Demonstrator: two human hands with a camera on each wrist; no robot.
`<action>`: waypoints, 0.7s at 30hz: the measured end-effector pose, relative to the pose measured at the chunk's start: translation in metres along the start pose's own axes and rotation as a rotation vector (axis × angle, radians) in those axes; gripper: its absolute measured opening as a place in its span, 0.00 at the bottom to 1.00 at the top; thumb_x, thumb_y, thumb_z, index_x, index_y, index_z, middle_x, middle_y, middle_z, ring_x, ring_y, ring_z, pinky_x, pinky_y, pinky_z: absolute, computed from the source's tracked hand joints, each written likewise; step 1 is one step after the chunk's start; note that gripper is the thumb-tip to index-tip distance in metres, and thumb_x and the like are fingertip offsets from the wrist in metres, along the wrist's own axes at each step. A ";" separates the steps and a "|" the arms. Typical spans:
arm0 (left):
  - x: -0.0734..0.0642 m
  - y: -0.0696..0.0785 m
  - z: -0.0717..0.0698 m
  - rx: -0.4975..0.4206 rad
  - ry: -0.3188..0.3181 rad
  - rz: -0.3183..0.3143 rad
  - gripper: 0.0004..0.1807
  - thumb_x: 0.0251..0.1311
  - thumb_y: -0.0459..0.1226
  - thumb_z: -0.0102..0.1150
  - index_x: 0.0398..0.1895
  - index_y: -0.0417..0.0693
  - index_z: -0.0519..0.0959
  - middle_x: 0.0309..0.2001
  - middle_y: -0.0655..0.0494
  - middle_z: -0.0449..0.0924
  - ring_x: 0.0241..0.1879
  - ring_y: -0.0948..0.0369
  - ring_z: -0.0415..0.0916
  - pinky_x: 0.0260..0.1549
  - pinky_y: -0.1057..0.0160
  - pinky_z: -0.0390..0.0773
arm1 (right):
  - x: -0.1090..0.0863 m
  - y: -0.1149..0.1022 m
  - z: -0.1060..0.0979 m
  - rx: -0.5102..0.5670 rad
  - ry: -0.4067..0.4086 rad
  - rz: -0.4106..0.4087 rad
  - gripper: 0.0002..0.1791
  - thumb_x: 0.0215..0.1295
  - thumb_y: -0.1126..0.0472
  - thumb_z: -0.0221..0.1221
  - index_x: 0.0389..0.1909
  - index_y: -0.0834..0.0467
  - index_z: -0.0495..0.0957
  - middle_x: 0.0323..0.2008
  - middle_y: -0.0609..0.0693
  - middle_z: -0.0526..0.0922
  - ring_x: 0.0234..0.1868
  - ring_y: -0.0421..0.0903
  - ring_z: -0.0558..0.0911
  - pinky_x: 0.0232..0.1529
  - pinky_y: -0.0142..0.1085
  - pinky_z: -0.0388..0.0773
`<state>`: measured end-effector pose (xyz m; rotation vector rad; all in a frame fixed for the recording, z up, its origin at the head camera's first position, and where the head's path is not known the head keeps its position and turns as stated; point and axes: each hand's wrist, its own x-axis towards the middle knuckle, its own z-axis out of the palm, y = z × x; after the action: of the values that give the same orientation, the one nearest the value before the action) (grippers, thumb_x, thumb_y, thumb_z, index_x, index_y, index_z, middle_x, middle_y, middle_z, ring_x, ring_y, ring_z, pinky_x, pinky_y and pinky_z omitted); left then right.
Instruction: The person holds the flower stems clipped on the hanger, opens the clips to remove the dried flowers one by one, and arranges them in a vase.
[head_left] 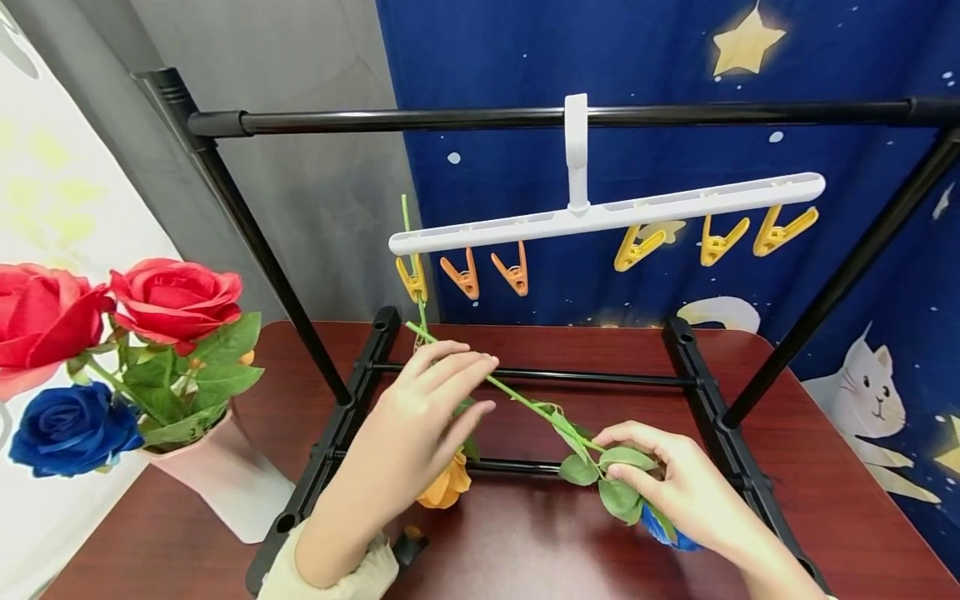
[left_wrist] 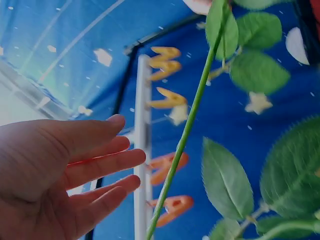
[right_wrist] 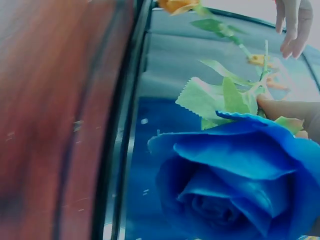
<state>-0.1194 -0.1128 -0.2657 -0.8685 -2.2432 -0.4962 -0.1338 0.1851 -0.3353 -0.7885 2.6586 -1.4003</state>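
My right hand (head_left: pixel 686 479) pinches the green stem of a blue rose (right_wrist: pixel 225 185) just behind its leaves, with the bloom pointing down toward me. The bare stem (head_left: pixel 517 396) slants up to the left, past my left hand (head_left: pixel 420 421). In the left wrist view, the left fingers (left_wrist: pixel 107 162) are spread and fairly straight beside the stem, with nothing gripped. Behind this hand, an orange-yellow rose (head_left: pixel 447 485) hangs head down, its stem held in the leftmost yellow clip (head_left: pixel 412 279) of the white hanger (head_left: pixel 600 218). Part of that rose is hidden by the left hand.
The hanger hooks over a black rack's top bar (head_left: pixel 465 121). Two orange clips (head_left: pixel 512 271) and several yellow clips (head_left: pixel 720 242) hang along it. To the left, a pink-and-white vase (head_left: pixel 232 483) holds red roses (head_left: pixel 176 300) and another blue rose (head_left: pixel 75 429) on the brown table (head_left: pixel 847 517).
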 end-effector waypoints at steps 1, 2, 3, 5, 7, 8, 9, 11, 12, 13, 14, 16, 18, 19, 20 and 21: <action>-0.001 0.003 0.000 -0.015 0.012 0.015 0.20 0.59 0.37 0.69 0.55 0.45 0.82 0.53 0.54 0.84 0.58 0.56 0.75 0.53 0.61 0.81 | -0.001 -0.004 -0.001 -0.008 -0.012 -0.006 0.12 0.66 0.55 0.64 0.50 0.43 0.80 0.42 0.44 0.85 0.34 0.34 0.84 0.35 0.31 0.82; -0.001 0.007 0.000 -0.030 0.014 0.026 0.19 0.59 0.37 0.69 0.54 0.45 0.82 0.52 0.54 0.84 0.58 0.56 0.75 0.53 0.62 0.80 | -0.001 -0.007 -0.001 -0.011 -0.021 -0.018 0.12 0.66 0.55 0.63 0.50 0.43 0.80 0.42 0.44 0.85 0.34 0.34 0.84 0.34 0.31 0.82; -0.001 0.009 0.000 -0.043 0.014 0.041 0.18 0.59 0.36 0.69 0.53 0.45 0.82 0.51 0.55 0.84 0.57 0.57 0.75 0.53 0.62 0.80 | -0.001 -0.010 -0.002 -0.015 -0.033 -0.032 0.12 0.66 0.55 0.63 0.50 0.44 0.80 0.42 0.44 0.85 0.34 0.33 0.83 0.34 0.31 0.82; -0.002 0.013 0.002 -0.067 -0.003 0.068 0.16 0.60 0.37 0.68 0.51 0.47 0.83 0.50 0.58 0.84 0.56 0.58 0.74 0.53 0.65 0.79 | 0.000 -0.014 -0.003 -0.010 -0.065 -0.053 0.13 0.67 0.55 0.62 0.51 0.45 0.80 0.42 0.44 0.86 0.35 0.33 0.83 0.33 0.31 0.82; -0.001 0.015 0.006 -0.083 -0.027 0.093 0.13 0.60 0.38 0.68 0.49 0.48 0.84 0.48 0.60 0.84 0.53 0.60 0.74 0.51 0.67 0.78 | 0.002 -0.016 -0.004 0.015 -0.109 -0.062 0.13 0.67 0.56 0.62 0.52 0.47 0.80 0.43 0.46 0.86 0.35 0.33 0.82 0.31 0.31 0.82; -0.001 0.016 0.008 -0.092 -0.048 0.097 0.13 0.60 0.38 0.68 0.48 0.49 0.84 0.47 0.61 0.84 0.52 0.61 0.73 0.50 0.68 0.78 | 0.004 -0.017 -0.004 0.027 -0.129 -0.064 0.14 0.67 0.56 0.62 0.52 0.48 0.80 0.44 0.47 0.86 0.35 0.33 0.82 0.31 0.31 0.82; -0.001 0.016 0.010 -0.098 -0.065 0.100 0.12 0.61 0.39 0.68 0.47 0.50 0.84 0.46 0.62 0.84 0.51 0.61 0.73 0.48 0.69 0.78 | 0.005 -0.018 -0.004 0.033 -0.149 -0.066 0.14 0.67 0.56 0.62 0.52 0.49 0.80 0.45 0.48 0.86 0.36 0.33 0.82 0.31 0.31 0.81; -0.002 0.016 0.014 -0.111 -0.102 0.092 0.11 0.60 0.39 0.68 0.46 0.51 0.85 0.44 0.63 0.84 0.48 0.63 0.73 0.46 0.70 0.77 | 0.008 -0.021 -0.003 0.046 -0.182 -0.067 0.14 0.67 0.56 0.62 0.52 0.49 0.80 0.45 0.48 0.86 0.36 0.33 0.82 0.31 0.31 0.81; -0.002 0.016 0.016 -0.116 -0.121 0.085 0.11 0.60 0.39 0.69 0.45 0.51 0.85 0.44 0.63 0.84 0.47 0.63 0.72 0.46 0.70 0.77 | 0.010 -0.022 -0.003 0.055 -0.197 -0.069 0.13 0.67 0.56 0.62 0.52 0.49 0.80 0.44 0.48 0.86 0.36 0.33 0.82 0.31 0.32 0.81; -0.002 0.016 0.017 -0.121 -0.143 0.077 0.11 0.60 0.39 0.69 0.45 0.51 0.85 0.43 0.63 0.84 0.46 0.63 0.72 0.45 0.70 0.77 | 0.011 -0.023 -0.002 0.056 -0.207 -0.072 0.13 0.67 0.55 0.62 0.52 0.48 0.80 0.43 0.47 0.86 0.36 0.33 0.82 0.31 0.32 0.81; -0.002 0.015 0.019 -0.124 -0.165 0.071 0.11 0.60 0.40 0.69 0.45 0.51 0.85 0.42 0.63 0.84 0.45 0.64 0.72 0.44 0.70 0.76 | 0.012 -0.024 -0.001 0.059 -0.219 -0.075 0.13 0.67 0.55 0.62 0.51 0.48 0.80 0.42 0.46 0.86 0.35 0.34 0.81 0.32 0.32 0.81; -0.003 0.014 0.022 -0.126 -0.208 0.068 0.11 0.59 0.40 0.69 0.45 0.50 0.85 0.41 0.63 0.84 0.42 0.64 0.71 0.42 0.70 0.75 | 0.015 -0.026 0.000 0.067 -0.240 -0.076 0.12 0.67 0.55 0.62 0.50 0.48 0.80 0.40 0.44 0.85 0.35 0.34 0.81 0.32 0.32 0.81; -0.003 0.013 0.024 -0.137 -0.258 0.058 0.11 0.58 0.40 0.70 0.44 0.51 0.86 0.39 0.64 0.84 0.40 0.65 0.69 0.40 0.71 0.74 | 0.017 -0.028 0.001 0.069 -0.259 -0.077 0.11 0.67 0.55 0.62 0.49 0.49 0.80 0.38 0.43 0.85 0.34 0.34 0.80 0.32 0.32 0.81; -0.003 0.012 0.025 -0.144 -0.285 0.052 0.10 0.58 0.40 0.70 0.43 0.51 0.86 0.38 0.64 0.83 0.39 0.65 0.68 0.39 0.72 0.74 | 0.019 -0.028 0.002 0.070 -0.268 -0.077 0.11 0.67 0.55 0.62 0.49 0.49 0.81 0.37 0.42 0.84 0.34 0.34 0.80 0.32 0.32 0.81; -0.003 0.012 0.026 -0.152 -0.313 0.043 0.09 0.59 0.40 0.70 0.42 0.52 0.86 0.37 0.64 0.83 0.37 0.65 0.67 0.38 0.73 0.73 | 0.020 -0.029 0.002 0.072 -0.277 -0.079 0.11 0.67 0.55 0.62 0.48 0.50 0.81 0.36 0.42 0.84 0.34 0.34 0.80 0.33 0.32 0.80; -0.003 0.011 0.027 -0.159 -0.342 0.032 0.08 0.59 0.41 0.70 0.41 0.52 0.86 0.37 0.65 0.82 0.36 0.66 0.66 0.37 0.73 0.72 | 0.021 -0.029 0.002 0.078 -0.286 -0.079 0.10 0.67 0.55 0.62 0.48 0.50 0.81 0.36 0.42 0.84 0.33 0.33 0.79 0.32 0.31 0.80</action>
<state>-0.1220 -0.0914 -0.2860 -1.1411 -2.5180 -0.5514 -0.1392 0.1604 -0.3100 -1.0097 2.3681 -1.2868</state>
